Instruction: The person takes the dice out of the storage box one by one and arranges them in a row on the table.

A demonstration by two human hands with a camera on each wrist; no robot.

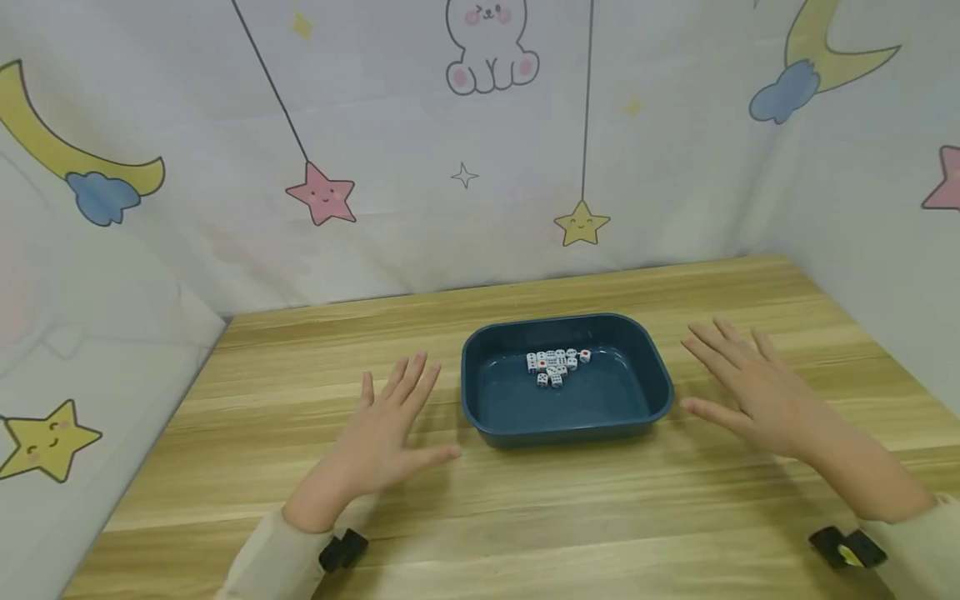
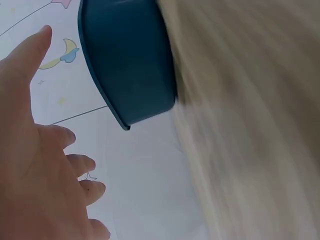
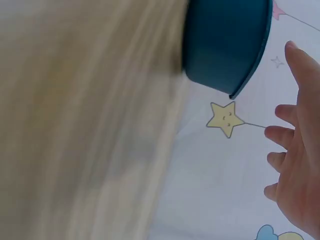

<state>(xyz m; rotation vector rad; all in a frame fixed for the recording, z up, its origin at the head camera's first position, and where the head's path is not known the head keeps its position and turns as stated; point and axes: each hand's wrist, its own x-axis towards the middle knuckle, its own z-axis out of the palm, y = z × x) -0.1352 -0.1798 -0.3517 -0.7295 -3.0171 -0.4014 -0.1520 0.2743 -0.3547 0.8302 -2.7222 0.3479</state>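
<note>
A dark blue rectangular tray (image 1: 510,408) with rounded corners stands on the wooden table. Inside it, near the middle, several small white dice (image 1: 555,363) lie clustered together, with dark and red pips. My left hand (image 1: 390,429) is held to the left of the tray, fingers spread, thumb pointing towards its near left corner. On the opposite side my right hand (image 1: 757,396) is also spread, its thumb near the tray's right end. Both hands hold nothing. In each wrist view the tray's outer wall (image 2: 130,60) appears beyond the thumb, apart from the hand.
The wood-grain table (image 1: 525,517) reaches back to a white cloth backdrop (image 1: 420,233) printed with stars, moons and a bear. Similar cloth hangs along the left and right sides. Dark devices (image 1: 343,551) are strapped at both wrists.
</note>
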